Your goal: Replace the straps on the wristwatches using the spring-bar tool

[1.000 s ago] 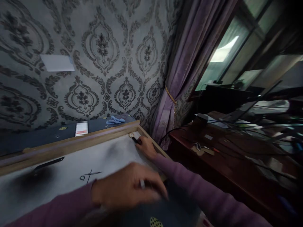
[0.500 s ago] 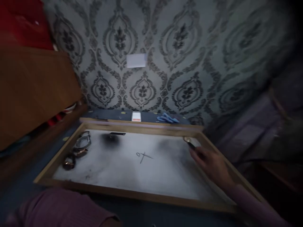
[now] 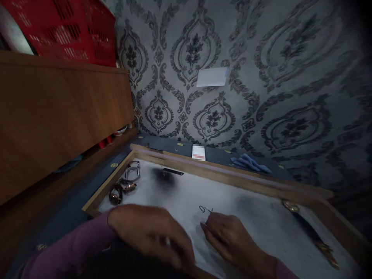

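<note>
My right hand (image 3: pixel 232 236) is over the white floor of a shallow wooden tray (image 3: pixel 232 176), its fingers curled and pressed down beside a thin dark ring-ended piece (image 3: pixel 202 209). Most of that piece is under the fingers, so its kind is hidden. My left hand (image 3: pixel 154 228), bent at the fingers and slightly blurred, is above the tray's near edge; a small pale glint shows among its fingers, too unclear to name. On the right, a dark-strapped watch (image 3: pixel 310 228) lies stretched out, apart from both hands.
Several watches (image 3: pixel 130 174) stand at the tray's left end. A flat black strip (image 3: pixel 173 171) lies near its back wall. Behind the tray are a small white-and-red box (image 3: pixel 198 152) and a blue cloth (image 3: pixel 251 162). A wooden cabinet (image 3: pixel 64 116) with a red basket (image 3: pixel 66 33) stands left.
My right hand has let go of the watch at the right end and moved left to the ring-ended piece. My left hand has come into view. The camera view has turned.
</note>
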Demonstrator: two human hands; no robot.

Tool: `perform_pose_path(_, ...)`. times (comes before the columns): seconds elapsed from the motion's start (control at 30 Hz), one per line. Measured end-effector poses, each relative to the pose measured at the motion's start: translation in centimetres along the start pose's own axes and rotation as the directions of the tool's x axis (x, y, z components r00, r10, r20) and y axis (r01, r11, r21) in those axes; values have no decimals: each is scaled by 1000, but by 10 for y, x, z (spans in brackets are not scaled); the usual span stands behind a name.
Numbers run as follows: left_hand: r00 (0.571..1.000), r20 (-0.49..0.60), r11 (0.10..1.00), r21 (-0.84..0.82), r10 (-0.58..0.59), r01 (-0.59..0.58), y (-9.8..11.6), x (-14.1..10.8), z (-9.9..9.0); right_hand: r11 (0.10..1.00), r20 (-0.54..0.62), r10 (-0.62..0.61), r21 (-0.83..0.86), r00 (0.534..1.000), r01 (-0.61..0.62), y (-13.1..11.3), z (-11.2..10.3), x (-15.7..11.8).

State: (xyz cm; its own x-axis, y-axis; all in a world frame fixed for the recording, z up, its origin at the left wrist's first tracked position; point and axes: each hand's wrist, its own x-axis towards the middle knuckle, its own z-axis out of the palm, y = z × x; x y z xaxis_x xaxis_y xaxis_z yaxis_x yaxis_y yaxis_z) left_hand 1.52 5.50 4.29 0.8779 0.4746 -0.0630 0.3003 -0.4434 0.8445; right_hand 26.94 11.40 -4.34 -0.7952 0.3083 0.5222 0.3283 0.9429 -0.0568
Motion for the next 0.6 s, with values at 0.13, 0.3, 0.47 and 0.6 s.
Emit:
perform_pose_path(0.13, 722, -617, 780, 267, -312, 566, -39, -38, -50, 999, -33, -7, 35, 999, 8, 4, 14, 0)
perform_pose_path(0.3, 361, -847, 550, 100, -390, 829, -98, -95, -82, 993, -58, 77, 94, 995, -71, 9, 21, -8)
perform_pose_path(0.47, 395, -805, 587, 73, -442, 806, -113, -114, -82, 986, -95, 117, 134, 989, -104, 15, 24, -9)
perform_pose_path(0.6, 520, -727, 658, 126, -447, 742, -109, -114, -76, 978, -79, 130, 173, 988, -115, 17, 24, -6)
